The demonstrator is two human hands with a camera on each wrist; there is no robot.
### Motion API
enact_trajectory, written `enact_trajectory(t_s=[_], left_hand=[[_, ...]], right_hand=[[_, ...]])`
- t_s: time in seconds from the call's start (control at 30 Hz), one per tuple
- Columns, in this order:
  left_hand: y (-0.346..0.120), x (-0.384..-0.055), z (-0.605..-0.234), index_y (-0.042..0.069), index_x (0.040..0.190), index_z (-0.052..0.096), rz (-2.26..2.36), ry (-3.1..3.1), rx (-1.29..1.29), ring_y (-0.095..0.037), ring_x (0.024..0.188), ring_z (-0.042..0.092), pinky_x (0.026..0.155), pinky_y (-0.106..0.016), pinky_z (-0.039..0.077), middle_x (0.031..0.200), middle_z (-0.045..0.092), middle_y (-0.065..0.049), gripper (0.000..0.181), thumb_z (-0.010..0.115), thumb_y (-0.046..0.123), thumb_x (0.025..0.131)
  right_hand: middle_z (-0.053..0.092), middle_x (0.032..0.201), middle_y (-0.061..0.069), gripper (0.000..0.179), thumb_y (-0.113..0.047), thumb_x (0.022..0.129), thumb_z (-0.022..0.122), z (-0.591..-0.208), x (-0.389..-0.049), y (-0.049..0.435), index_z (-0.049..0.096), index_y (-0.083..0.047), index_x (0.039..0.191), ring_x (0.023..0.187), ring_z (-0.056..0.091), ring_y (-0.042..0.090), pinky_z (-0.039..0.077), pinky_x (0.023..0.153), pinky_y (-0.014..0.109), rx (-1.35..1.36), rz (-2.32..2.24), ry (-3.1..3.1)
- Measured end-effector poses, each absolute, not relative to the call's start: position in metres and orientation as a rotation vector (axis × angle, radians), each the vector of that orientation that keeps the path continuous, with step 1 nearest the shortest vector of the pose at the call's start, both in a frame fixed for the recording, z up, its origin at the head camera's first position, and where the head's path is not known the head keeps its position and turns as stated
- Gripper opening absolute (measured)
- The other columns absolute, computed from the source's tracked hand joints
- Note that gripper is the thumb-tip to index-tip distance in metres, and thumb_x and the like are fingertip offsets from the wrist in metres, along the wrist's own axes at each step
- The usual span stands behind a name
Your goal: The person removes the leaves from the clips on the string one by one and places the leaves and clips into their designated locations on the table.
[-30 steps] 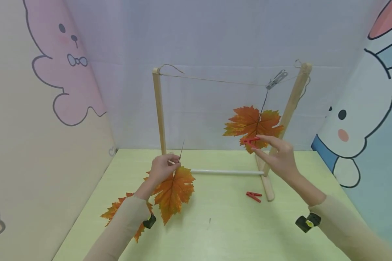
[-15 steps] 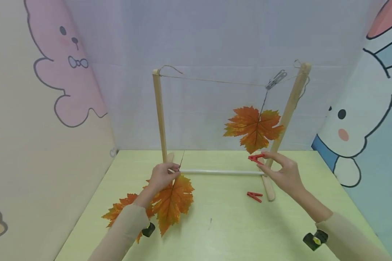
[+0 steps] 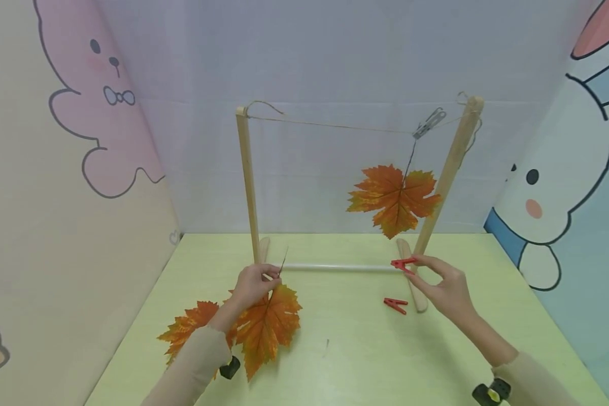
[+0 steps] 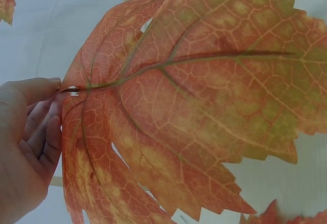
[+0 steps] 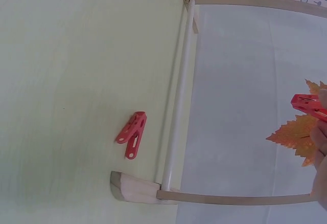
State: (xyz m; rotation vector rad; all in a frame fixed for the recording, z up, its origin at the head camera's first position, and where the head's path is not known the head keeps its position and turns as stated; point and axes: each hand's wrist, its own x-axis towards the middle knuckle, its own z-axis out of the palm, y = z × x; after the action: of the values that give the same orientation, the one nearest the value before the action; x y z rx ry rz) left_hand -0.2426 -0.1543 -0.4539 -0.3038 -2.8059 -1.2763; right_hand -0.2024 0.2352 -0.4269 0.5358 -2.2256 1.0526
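My left hand (image 3: pixel 254 285) pinches the thin dark stem of an orange maple leaf (image 3: pixel 268 327), which hangs below the fingers over the front left of the frame. In the left wrist view the leaf (image 4: pixel 194 81) spreads wide beside the thumb and fingertips. With thumb and fingertips my right hand (image 3: pixel 446 287) holds a red clothespin (image 3: pixel 402 265) by its handle ends, close to the right post's foot. Another maple leaf (image 3: pixel 393 197) hangs from the string (image 3: pixel 330 125) by a grey clothespin (image 3: pixel 429 123).
A second red clothespin (image 3: pixel 396 305) lies on the table (image 3: pixel 355 361) below the right hand. Another maple leaf (image 3: pixel 188 327) lies at the left, partly behind the left forearm. The wooden posts (image 3: pixel 247 180) are joined low down by a white rod (image 3: pixel 335 267).
Both hands have moved down, the left with its leaf and the right with the red clothespin. The right hand has also shifted slightly right, away from the hanging leaf.
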Motion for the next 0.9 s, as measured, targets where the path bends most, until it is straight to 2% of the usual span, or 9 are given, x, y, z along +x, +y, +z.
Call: enact_trajectory(t_s=[0.2, 0.6, 0.9], left_hand=[[-0.155, -0.240, -0.462, 0.007, 0.097, 0.071, -1.287, -2.809, -0.315, -0.010, 0.063, 0.061, 0.052, -0.023, 0.048, 0.078, 0.067, 0.001, 0.020, 0.070, 0.008, 0.077], [-0.160, -0.241, -0.479, 0.007, 0.093, 0.071, -1.207, -2.838, -0.388, -0.011, 0.061, 0.061, 0.051, -0.023, 0.048, 0.079, 0.067, -0.001, 0.015, 0.068, 0.008, 0.078], [-0.164, -0.239, -0.489, -0.001, 0.098, 0.069, -1.347, -2.911, -0.333, -0.012, 0.064, 0.063, 0.050, -0.023, 0.047, 0.080, 0.067, -0.005, 0.021, 0.067, 0.005, 0.078]], right_hand=[[0.068, 0.092, 0.008, 0.039, -0.001, 0.066, 0.078, -0.441, -0.196, 0.238, 0.066, -0.002, 0.103, 0.095, 0.053, -0.011, 0.035, 0.084, 0.003, 0.459, 1.067, -2.291], [0.069, 0.089, 0.003, 0.034, -0.008, 0.068, 0.078, -0.464, -0.191, 0.237, 0.068, -0.007, 0.100, 0.088, 0.057, -0.005, 0.035, 0.080, 0.002, 0.366, 1.130, -2.391], [0.070, 0.087, 0.004, 0.032, -0.011, 0.069, 0.078, -0.468, -0.188, 0.231, 0.068, -0.007, 0.099, 0.087, 0.061, 0.007, 0.034, 0.078, 0.002, 0.314, 1.102, -2.437]])
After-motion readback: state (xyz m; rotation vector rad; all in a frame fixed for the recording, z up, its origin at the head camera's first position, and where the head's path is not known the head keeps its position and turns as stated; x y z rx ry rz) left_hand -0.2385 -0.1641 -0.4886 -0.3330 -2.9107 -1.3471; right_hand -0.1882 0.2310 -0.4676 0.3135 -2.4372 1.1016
